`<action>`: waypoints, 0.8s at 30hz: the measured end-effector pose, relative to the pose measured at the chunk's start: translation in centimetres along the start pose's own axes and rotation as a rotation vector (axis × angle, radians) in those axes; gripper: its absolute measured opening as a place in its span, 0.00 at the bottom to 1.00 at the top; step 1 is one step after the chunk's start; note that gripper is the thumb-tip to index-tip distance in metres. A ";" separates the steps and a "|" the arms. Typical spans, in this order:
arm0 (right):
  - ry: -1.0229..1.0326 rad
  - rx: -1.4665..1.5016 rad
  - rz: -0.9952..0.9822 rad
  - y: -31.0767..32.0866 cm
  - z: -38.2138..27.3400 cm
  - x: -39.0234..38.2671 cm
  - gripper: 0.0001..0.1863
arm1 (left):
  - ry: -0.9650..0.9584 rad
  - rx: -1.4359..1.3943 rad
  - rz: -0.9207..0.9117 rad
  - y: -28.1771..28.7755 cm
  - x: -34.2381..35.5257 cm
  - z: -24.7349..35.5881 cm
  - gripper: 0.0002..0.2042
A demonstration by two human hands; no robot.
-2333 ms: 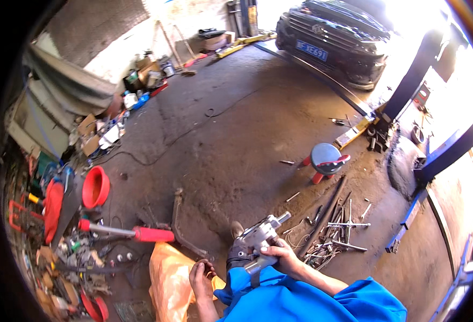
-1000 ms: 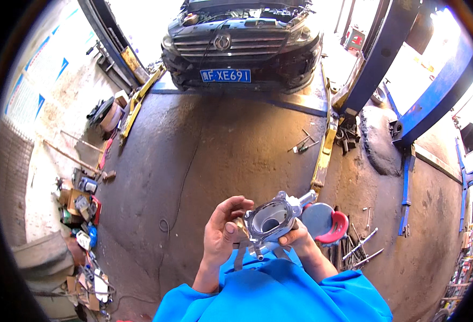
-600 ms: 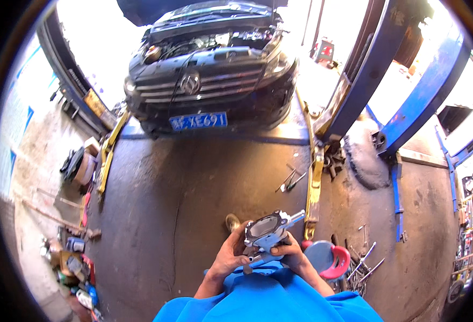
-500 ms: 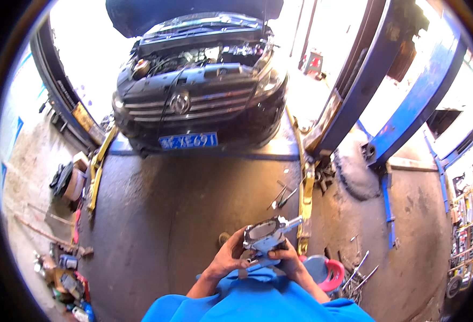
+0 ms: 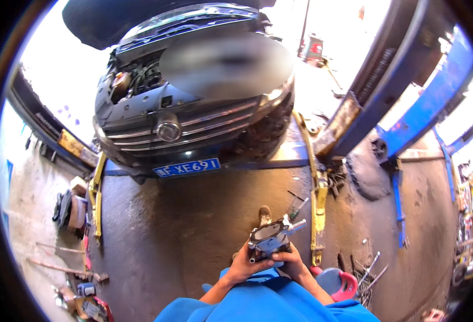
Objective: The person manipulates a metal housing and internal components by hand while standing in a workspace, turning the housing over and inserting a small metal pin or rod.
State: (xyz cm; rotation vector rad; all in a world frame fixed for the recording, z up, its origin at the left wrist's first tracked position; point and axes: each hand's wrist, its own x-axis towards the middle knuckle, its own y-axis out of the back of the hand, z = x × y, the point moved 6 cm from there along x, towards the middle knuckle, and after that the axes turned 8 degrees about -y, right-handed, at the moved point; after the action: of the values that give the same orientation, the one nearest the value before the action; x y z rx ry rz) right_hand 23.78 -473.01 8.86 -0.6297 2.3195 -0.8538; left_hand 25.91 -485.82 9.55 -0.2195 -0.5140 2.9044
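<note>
A silver metal housing, with a wide oval opening on top and pipe stubs at its sides, is held in front of my blue clothing. My left hand grips it from the left, thumb across the lower front. My right hand grips it from the right, thumb alongside the left one. A shoe shows on the floor beyond the housing.
A black car with raised bonnet stands ahead; part of its engine bay is blurred. Yellow lift arms flank it, blue posts rise at right. A stool, loose tools and heaped clutter lie around me on the floor.
The view has swung from the workshop's left side and closed in on the car. My left hand, loose earlier, has closed round the housing beside my right.
</note>
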 end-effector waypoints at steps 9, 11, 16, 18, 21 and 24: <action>-0.320 -0.084 -0.443 -3.4 -8.5 22.1 0.26 | -0.180 0.048 0.610 10.0 11.8 7.8 0.21; -0.374 -0.157 -0.494 -5.1 -11.4 24.8 0.31 | -0.257 0.048 0.724 10.4 13.8 9.9 0.18; -0.470 -0.166 -0.691 -9.0 -13.0 31.5 0.39 | -0.319 0.195 0.935 12.8 16.4 13.2 0.19; -0.530 -0.048 -0.717 -10.3 -13.3 32.6 0.42 | -0.368 0.288 1.012 13.3 17.0 15.3 0.20; -0.486 -0.009 -0.718 -11.3 -13.5 35.3 0.45 | -0.400 0.270 1.021 15.2 18.8 16.7 0.24; -0.388 0.002 -0.684 -12.7 -14.4 37.7 0.42 | -0.472 0.388 1.000 17.3 20.1 17.9 0.25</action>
State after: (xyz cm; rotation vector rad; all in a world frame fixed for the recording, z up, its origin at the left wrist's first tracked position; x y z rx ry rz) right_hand -9.92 -498.17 13.25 -1.4888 1.7535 -0.9150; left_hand 0.57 -503.47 17.87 0.3995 0.2146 3.9601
